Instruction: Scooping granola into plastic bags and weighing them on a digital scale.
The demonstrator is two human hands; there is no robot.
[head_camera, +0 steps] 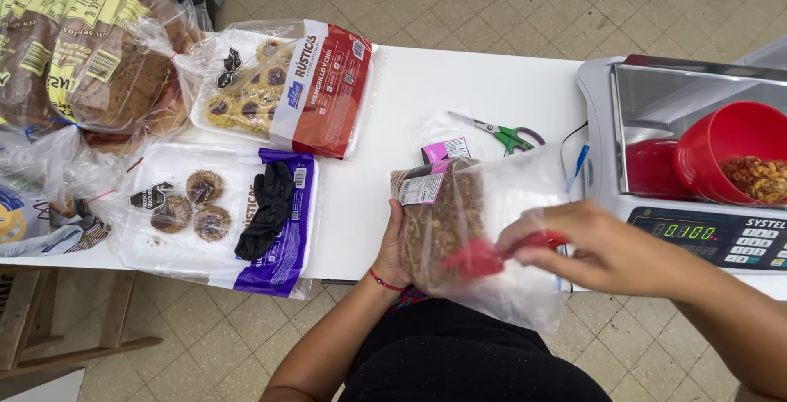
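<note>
both hands (392, 250) around granola bag (447, 222)

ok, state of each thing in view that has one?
clear bag: open, held upright by left hand, part full of grain mix
red scoop: inside the bag, held by right hand
scale: on, display lit
red bowl: tilted on the scale, holding nuts
scissors: closed, flat on table
purple cookie tray: part empty
black glove: crumpled on that tray
</note>
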